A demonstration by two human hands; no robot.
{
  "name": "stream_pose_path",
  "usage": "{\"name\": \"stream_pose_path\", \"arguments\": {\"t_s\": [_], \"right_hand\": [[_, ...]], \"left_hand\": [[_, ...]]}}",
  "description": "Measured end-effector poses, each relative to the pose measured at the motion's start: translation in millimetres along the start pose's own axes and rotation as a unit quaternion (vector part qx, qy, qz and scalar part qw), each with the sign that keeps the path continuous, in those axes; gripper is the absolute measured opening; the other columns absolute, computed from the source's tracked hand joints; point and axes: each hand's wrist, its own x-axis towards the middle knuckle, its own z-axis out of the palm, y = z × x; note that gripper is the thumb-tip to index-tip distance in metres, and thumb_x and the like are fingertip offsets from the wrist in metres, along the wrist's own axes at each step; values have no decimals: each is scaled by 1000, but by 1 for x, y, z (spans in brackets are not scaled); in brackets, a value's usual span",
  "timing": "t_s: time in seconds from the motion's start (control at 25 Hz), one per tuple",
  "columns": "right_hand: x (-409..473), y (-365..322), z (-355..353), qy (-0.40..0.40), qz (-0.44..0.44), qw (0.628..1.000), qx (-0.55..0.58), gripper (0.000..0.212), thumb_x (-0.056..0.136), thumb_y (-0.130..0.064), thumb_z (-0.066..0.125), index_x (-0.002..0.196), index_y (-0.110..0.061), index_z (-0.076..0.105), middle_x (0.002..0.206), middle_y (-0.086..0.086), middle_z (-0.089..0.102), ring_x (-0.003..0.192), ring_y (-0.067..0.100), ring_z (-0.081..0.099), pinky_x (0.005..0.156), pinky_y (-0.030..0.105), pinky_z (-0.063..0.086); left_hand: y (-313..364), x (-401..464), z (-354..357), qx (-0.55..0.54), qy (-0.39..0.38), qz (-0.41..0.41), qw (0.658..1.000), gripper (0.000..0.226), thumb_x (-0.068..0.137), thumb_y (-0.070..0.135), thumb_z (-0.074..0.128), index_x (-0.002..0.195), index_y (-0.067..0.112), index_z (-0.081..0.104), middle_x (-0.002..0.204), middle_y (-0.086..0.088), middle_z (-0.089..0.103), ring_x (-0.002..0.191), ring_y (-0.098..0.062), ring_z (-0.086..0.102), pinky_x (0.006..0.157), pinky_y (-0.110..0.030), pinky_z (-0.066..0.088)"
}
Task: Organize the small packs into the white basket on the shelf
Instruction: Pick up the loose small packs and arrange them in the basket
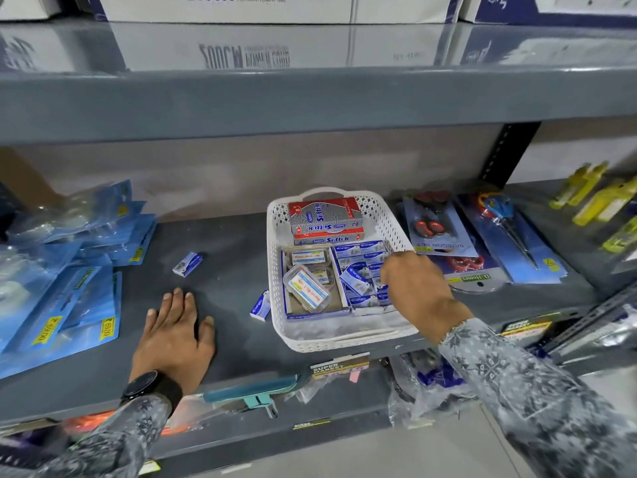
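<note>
The white basket point(275, 270) stands on the grey shelf, holding red Softek boxes point(325, 217), clear plastic cases point(306, 288) and several small blue packs point(362, 255). My right hand point(413, 288) reaches over the basket's right side, fingers on a tilted small blue pack point(355, 279) inside it. One small blue pack point(188, 263) lies loose on the shelf to the left. Another small blue pack point(261, 306) leans against the basket's left wall. My left hand point(174, 336) rests flat on the shelf, palm down, holding nothing.
Blue blister packs point(69, 288) are piled at the left. Scissor sets point(437, 232) and yellow items point(596, 198) lie at the right. An upper shelf point(310, 98) with cartons overhangs. Bagged goods sit on the shelf below.
</note>
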Motion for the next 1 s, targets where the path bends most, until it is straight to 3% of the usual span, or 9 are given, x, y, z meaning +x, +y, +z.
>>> {"name": "stream_pose_path", "arguments": {"t_s": [0.24,0.36,0.48,0.6,0.72,0.8,0.88,1.0], "right_hand": [[1,-4,-8,3,14,1000,21,25,84,2,60,102,-9,73,97,16,73,88,38,72,70,42,60],[13,-36,-31,90,-13,994,54,24,77,-6,65,95,-17,74,91,9,75,81,34,73,67,35,55],[35,-107,-52,149,-107,973,141,27,73,-4,64,92,-20,75,88,6,76,77,32,73,67,36,57],[68,-183,-46,93,-218,952,191,40,77,-4,64,112,-20,73,109,5,74,98,33,70,78,37,55],[94,-240,-32,6,-318,931,180,50,82,-1,60,128,-19,67,128,5,68,117,33,65,92,41,55],[106,-263,-23,-12,-357,919,168,53,87,0,57,138,-17,61,140,9,63,126,35,62,99,44,53],[116,-274,-15,-28,-374,915,152,50,92,-2,55,139,-15,60,145,11,59,128,36,60,102,47,53],[123,-279,-5,-51,-355,925,122,39,89,1,56,121,-15,71,129,13,69,116,37,67,94,43,57]], "left_hand": [[0,-1,0,2,3,-1,1000,66,102,43,28,159,10,25,171,-7,15,159,-21,9,130,-41,6],[3,-1,-1,-5,8,-4,1000,66,102,43,29,159,10,25,171,-7,15,159,-21,8,130,-40,5],[-1,-1,-2,-14,5,-9,1000,68,101,44,28,160,11,23,171,-6,12,159,-20,6,130,-39,2],[-2,0,0,-16,4,-6,1000,69,101,45,27,160,11,21,171,-6,11,160,-19,4,130,-39,2],[-2,1,2,-17,13,-7,1000,69,100,45,28,160,11,23,171,-6,14,159,-19,6,130,-39,3],[-5,1,3,-15,19,-6,1000,71,98,46,27,159,10,25,170,-7,16,159,-20,8,130,-40,5],[-4,0,3,-18,20,-5,1000,72,98,48,26,159,10,25,170,-7,17,159,-20,9,130,-39,5],[-4,0,1,-25,22,-5,999,72,97,47,26,159,11,25,170,-7,16,159,-19,8,130,-39,5]]}}
